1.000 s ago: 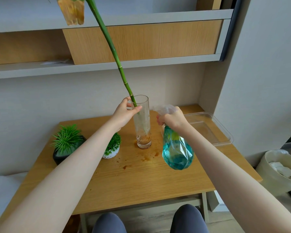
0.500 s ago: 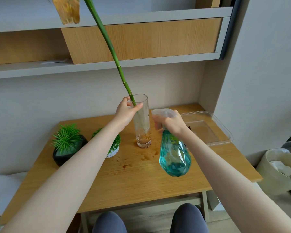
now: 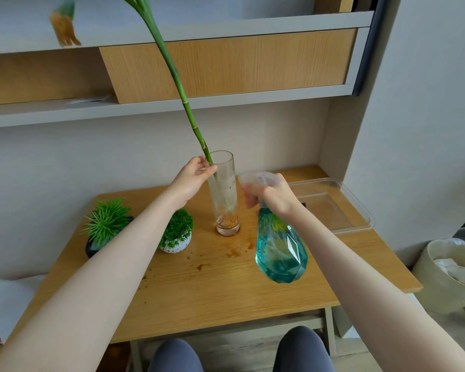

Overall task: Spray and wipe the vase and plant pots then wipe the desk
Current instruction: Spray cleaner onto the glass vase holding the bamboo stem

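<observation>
Down at the bottom, 2 knees [image 3: 176, 355] in dark pants poke out under the desk [image 3: 212, 291]. Both bare arms reach out over the wood. The right hand [image 3: 275, 196] is curled tight around the neck of the spray bottle [image 3: 281, 251], with a finger on the trigger. The bottle is blue-green and see-through, and it hangs in the air above the desk, with its clear nozzle pointing left at the vase [image 3: 224, 193]. Brown spots [image 3: 236, 252] are splashed on the wood near the vase. The vase is a tall clear glass, standing upright on the desk, with brown bits at its bottom and dirty streaks on its sides. The left hand [image 3: 195, 177] pinches the green stem [image 3: 188, 114] right at the rim of the vase. The stem leans up and to the left, out the top of the view. Left of the vase sit 2 pots. The white pot [image 3: 173, 244] with dots is closer to the vase, and the dark pot [image 3: 91, 247] is farther left. Both hold green plants. A clear tray [image 3: 360, 218] lies on the right back corner of the desk. A bin [image 3: 440, 285] stands on the floor to the right. Behind it all, shelves [image 3: 226, 100] run along the wall.
</observation>
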